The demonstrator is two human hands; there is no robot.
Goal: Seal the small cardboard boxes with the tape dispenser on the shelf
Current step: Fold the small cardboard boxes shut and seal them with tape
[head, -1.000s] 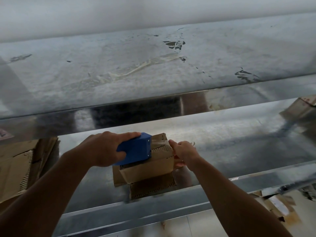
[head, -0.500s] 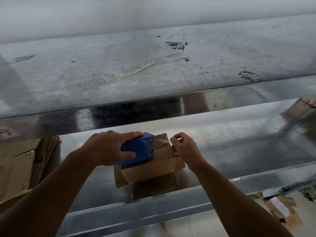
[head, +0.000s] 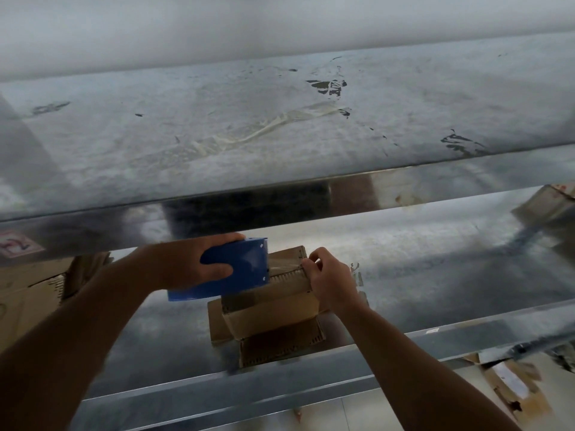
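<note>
Small box (head: 270,315) partly behind blue tape dispenser (head: 239,269); flattened cardboard (head: 25,293) beyond left edge.

Dim, cool, flat light. The upper shelf (head: 280,135) has a dull sheen, with mirror glare along its front lip right of centre. The frame's top is grey blur; the forearms (head: 62,353) at the bottom are dark and smeared.

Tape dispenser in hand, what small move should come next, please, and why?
Probably press the tape end onto the right edge of the small cardboard box: the right hand pinches it there, stretched from the blue tape dispenser the left hand grips.
</note>
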